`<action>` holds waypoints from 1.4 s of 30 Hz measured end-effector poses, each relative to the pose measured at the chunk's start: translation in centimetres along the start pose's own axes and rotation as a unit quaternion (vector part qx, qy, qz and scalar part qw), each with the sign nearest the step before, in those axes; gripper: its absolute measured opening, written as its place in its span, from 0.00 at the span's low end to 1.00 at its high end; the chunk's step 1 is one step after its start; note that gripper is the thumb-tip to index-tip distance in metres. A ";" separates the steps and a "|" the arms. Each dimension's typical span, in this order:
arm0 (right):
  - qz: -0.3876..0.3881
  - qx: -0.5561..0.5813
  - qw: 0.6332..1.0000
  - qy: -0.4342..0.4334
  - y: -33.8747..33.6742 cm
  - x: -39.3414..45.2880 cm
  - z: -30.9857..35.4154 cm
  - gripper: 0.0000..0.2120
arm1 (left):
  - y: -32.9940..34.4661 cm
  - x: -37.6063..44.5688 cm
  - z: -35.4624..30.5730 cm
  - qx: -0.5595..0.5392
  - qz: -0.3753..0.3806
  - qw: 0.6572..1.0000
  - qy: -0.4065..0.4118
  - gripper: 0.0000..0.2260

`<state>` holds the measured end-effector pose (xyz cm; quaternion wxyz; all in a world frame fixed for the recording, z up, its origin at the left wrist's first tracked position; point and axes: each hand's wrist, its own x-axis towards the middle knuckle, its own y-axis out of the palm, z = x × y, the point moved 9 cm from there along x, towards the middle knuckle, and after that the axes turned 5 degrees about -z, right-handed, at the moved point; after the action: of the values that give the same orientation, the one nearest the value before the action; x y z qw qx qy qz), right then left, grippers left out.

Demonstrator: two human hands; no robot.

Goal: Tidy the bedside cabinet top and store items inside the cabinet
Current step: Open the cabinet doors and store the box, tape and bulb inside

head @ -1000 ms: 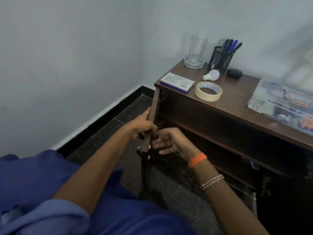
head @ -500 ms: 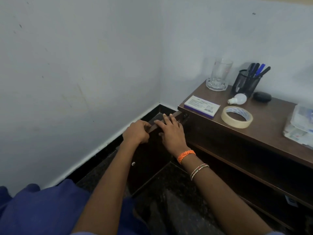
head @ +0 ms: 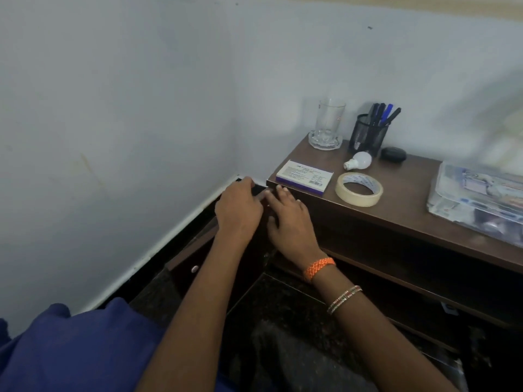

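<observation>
My hands are on the cabinet door, swung wide toward the wall so the shelves inside the bedside cabinet stand open to me. I hold it by its top edge because that is where I get the most leverage against the hinge. My left hand curls over that edge from the wall side, fingers bent round it. My right hand lies beside it, just below the cabinet's left front corner, fingers fairly straight and pressing flat on the door rather than gripping; the two hands nearly touch. I judge I am pushing the door fully back so it stays out of the way for loading.

Nothing on the cabinet top has been stored yet. Nearest that left front corner lies the white and purple box, with the roll of masking tape just beside it along the front edge. Behind the tape rests the light bulb, close against the black mesh pen holder; the glass stands in the back left corner, and a small black case sits on the pen holder's far side. At the right end, well apart from the corner, lies a clear plastic box, blurred. The shelf inside looks dark; I cannot tell what it holds.
</observation>
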<state>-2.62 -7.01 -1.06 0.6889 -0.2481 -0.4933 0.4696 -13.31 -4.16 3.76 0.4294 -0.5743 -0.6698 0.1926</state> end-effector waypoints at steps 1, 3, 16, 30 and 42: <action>-0.033 0.004 0.999 0.019 -2.1 -0.3 -1.0 0.28 | 0.1 0.1 -1.6 -0.027 -0.010 0.999 0.024 0.13; -0.106 0.005 0.993 0.052 -6.8 -1.2 -3.3 0.27 | 0.7 -0.1 -5.0 -0.087 -0.018 0.994 0.058 0.14; -0.444 -0.006 0.824 0.351 -26.9 -15.6 -24.7 0.27 | 13.5 -6.5 -23.2 -0.378 0.250 0.888 0.076 0.14; -0.538 0.068 0.738 0.401 -28.0 -18.3 -33.0 0.13 | 22.8 -5.1 -27.5 -0.350 0.330 0.876 0.033 0.14; -0.487 0.211 0.709 0.464 -28.4 -19.5 -34.0 0.11 | 22.1 -5.1 -26.6 -0.390 0.376 0.840 0.000 0.12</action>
<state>38.42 -32.65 -0.13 0.9985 -0.0076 -0.0522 -0.0135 21.14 -9.33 0.15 0.0644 -0.9023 -0.4217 0.0619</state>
